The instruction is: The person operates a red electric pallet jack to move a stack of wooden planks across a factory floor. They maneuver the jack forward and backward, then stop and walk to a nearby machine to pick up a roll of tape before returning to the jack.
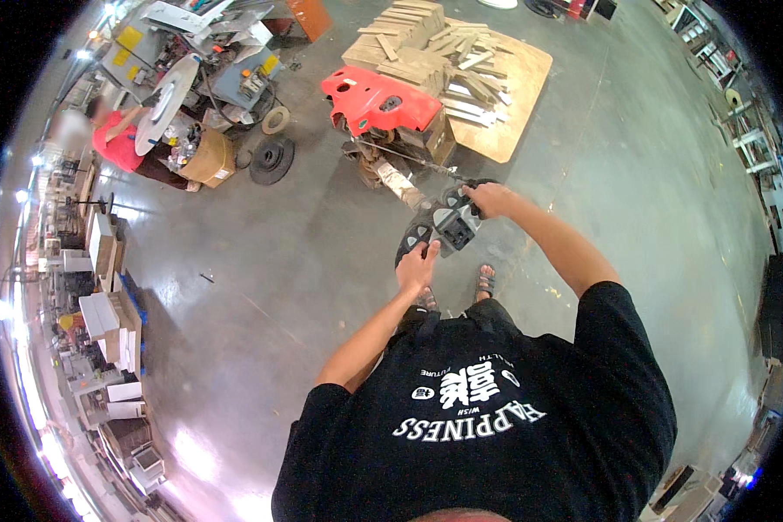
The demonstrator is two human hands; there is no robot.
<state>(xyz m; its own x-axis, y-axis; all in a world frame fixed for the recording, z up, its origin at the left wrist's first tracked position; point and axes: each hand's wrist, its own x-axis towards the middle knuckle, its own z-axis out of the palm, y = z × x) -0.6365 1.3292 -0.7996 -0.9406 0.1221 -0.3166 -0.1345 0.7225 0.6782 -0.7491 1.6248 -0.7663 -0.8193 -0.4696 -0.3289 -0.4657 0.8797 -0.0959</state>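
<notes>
Both of my hands are on the black and grey control handle (455,228) of a machine that looks like an electric pallet truck. My left hand (416,268) wraps round the near left grip of the handle. My right hand (491,199) closes round its far right grip, with the fingers partly hidden. A worn tiller arm (399,183) runs from the handle to the truck's body. On the body lies a damaged red cover (381,98), and a cable (409,157) stretches from there to the handle.
Beyond the truck, wooden strips (409,33) are stacked and scattered on a wooden board (522,74). At the far left, a co-worker in a red shirt (117,139) bends near a large white disc (167,104), a cardboard box (210,159) and black discs (272,161). Stacked panels (104,317) line the left side.
</notes>
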